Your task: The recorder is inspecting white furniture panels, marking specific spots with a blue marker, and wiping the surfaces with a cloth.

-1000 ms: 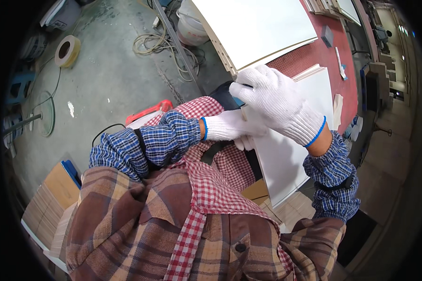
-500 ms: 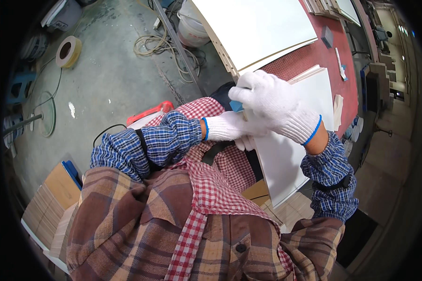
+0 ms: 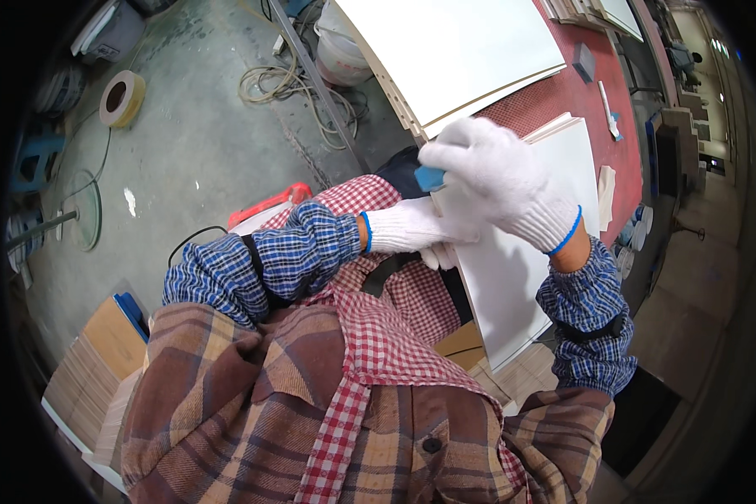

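My right hand [image 3: 491,172], in a white knit glove with blue cuff trim, is closed round a small blue block [image 3: 429,178]. Only one end of the block shows past the fingers, so its kind is hard to tell. It is at the near left edge of a white board [image 3: 512,294], which slants down toward my lap. In a matching glove, my left hand [image 3: 412,228] grips that same edge just below the right one, thumb side on top and fingertips curled at the side. The gloves partly hide the edge between them.
A stack of white boards [image 3: 454,59] lies on the red table [image 3: 596,101]. Beyond are a grey block [image 3: 584,63] and a white stick-like tool [image 3: 608,109]. On the floor at left are a tape roll [image 3: 122,98], coiled hose [image 3: 269,84] and a bucket [image 3: 342,55].
My right hand has shifted slightly along the board's edge and turned a little, showing more of the blue block. My left hand keeps its grip in place.
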Motion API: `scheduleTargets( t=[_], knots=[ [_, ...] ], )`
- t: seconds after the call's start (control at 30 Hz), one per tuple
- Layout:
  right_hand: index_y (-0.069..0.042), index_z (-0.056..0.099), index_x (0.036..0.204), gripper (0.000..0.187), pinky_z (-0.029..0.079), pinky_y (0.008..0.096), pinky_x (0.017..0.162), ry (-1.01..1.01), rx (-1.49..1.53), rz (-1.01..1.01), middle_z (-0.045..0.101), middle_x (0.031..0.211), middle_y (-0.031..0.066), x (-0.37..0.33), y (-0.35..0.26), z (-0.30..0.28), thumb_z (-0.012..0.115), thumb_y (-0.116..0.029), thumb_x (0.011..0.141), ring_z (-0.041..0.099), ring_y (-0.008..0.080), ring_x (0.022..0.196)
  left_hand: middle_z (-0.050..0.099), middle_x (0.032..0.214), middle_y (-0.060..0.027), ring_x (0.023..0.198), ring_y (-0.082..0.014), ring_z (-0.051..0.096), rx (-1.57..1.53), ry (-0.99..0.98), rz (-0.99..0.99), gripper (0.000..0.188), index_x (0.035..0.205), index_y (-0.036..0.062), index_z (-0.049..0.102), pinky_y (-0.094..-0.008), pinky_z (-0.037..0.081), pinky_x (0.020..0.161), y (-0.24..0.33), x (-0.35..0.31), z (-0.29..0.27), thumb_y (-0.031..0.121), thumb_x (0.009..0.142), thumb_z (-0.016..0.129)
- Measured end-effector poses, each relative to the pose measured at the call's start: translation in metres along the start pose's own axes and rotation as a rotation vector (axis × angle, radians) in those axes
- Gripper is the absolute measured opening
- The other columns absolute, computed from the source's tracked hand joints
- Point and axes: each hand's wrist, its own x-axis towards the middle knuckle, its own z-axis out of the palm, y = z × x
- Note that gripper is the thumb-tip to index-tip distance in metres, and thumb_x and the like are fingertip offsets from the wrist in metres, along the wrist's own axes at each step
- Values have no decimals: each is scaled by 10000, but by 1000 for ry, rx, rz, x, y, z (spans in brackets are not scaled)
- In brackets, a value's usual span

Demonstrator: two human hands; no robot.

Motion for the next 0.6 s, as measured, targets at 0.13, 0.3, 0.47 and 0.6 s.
scheduleTargets(
  t=[0.13,0.3,0.47,0.6],
  knots=[
    [-104,682,1270,364,572,331,880,505,316,87,653,1119,112,-20,32,-22,712,-46,912,680,236,1012,747,984,-143,778,-185,743,-143,-52,38,453,1182,-37,670,-283,617,616,-20,9,-11,354,966,741],
    [19,631,1303,337,570,306,878,705,755,607,664,1164,106,-72,82,-20,670,-50,975,667,181,1007,749,998,-139,801,-193,744,-62,-9,-5,482,1216,-43,657,-282,613,619,-25,13,-16,355,961,747],
    [67,601,1321,338,562,280,804,970,995,844,689,1113,117,-145,144,5,604,-114,1035,649,135,899,747,1018,-145,845,-187,741,-6,-40,-38,471,1216,-40,658,-290,614,686,-30,15,-13,357,972,728],
    [74,556,1349,379,598,306,862,1100,954,975,675,1156,159,-189,199,26,632,-74,1008,711,222,972,737,1076,-144,869,-187,735,-1,-59,-45,480,1274,-45,613,-298,615,749,-23,10,-5,325,986,715]
  ],
)
